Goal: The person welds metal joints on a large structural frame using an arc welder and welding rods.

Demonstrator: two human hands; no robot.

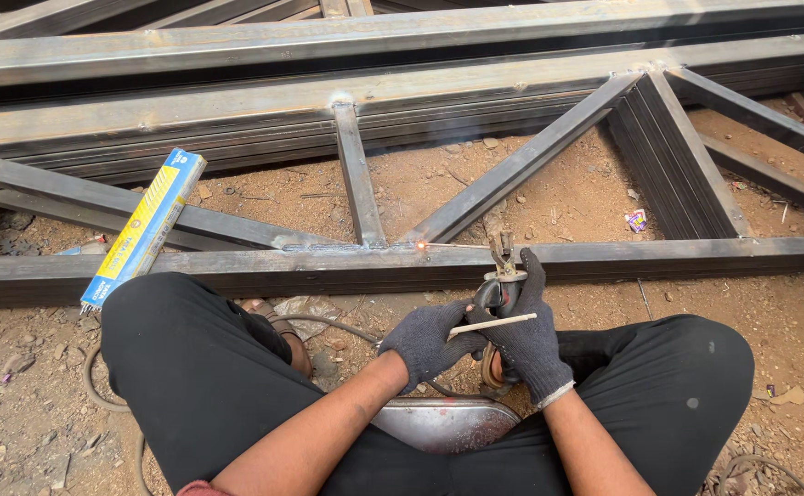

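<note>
Sitting cross-legged on the dirt floor (16, 404), the person closed the gloved right hand (531, 335) around the electrode holder (500, 285), its rod tip glowing against the steel frame (237, 266). The gloved left hand (428, 338) pinched a spare welding rod (494, 322) between its fingers. A blue-and-yellow electrode box (145, 228) leaned on the frame nearby.

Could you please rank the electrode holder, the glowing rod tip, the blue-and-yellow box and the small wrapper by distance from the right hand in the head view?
1. Electrode holder: gripped in the right hand.
2. Glowing rod tip: up and left, at the truss joint.
3. Small wrapper: on the dirt, upper right.
4. Blue-and-yellow box: far left, leaning on the beams.
</note>
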